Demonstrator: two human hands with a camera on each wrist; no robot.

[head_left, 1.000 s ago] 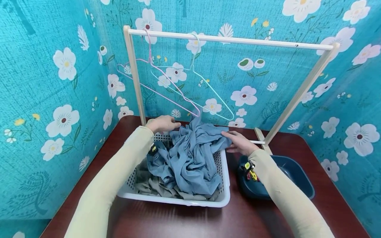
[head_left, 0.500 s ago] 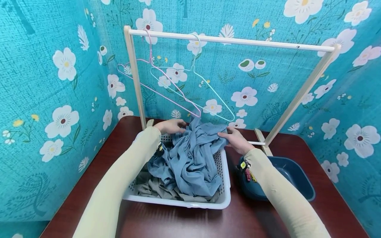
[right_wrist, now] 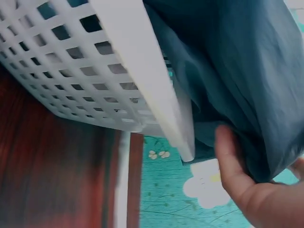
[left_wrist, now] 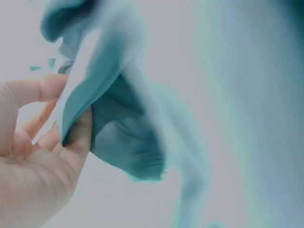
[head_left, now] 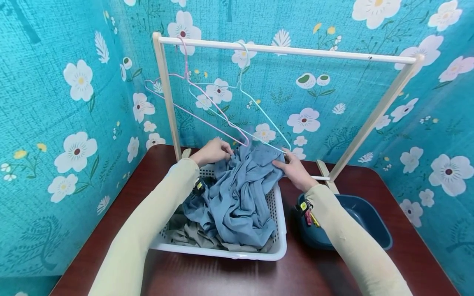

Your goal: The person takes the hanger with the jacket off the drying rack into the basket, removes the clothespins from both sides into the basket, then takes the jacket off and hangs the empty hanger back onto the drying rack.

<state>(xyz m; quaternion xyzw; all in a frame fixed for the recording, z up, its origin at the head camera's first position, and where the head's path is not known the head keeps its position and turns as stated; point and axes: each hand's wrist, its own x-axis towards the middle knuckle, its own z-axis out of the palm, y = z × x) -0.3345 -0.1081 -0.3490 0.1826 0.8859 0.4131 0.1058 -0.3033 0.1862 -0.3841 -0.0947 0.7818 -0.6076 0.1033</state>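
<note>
A crumpled blue garment lies heaped in a white perforated basket, its far end raised over the back rim. My left hand pinches the garment's edge at the back left; in the left wrist view, thumb and fingers of the left hand close on a fold of the cloth. At the back right, my right hand grips the other side. The right wrist view has the right thumb against the fabric, its fingers mostly hidden behind. Grey-brown cloth lies beneath the blue one.
A wooden rack stands behind the basket. A pink hanger and a mint-green hanger hang from its rail, low above the garment. Right of the basket, a dark blue tub sits on the brown table.
My left hand has moved right and taken hold of the garment's edge. The garment's back part has risen and spread between both hands. My right hand keeps its hold.
</note>
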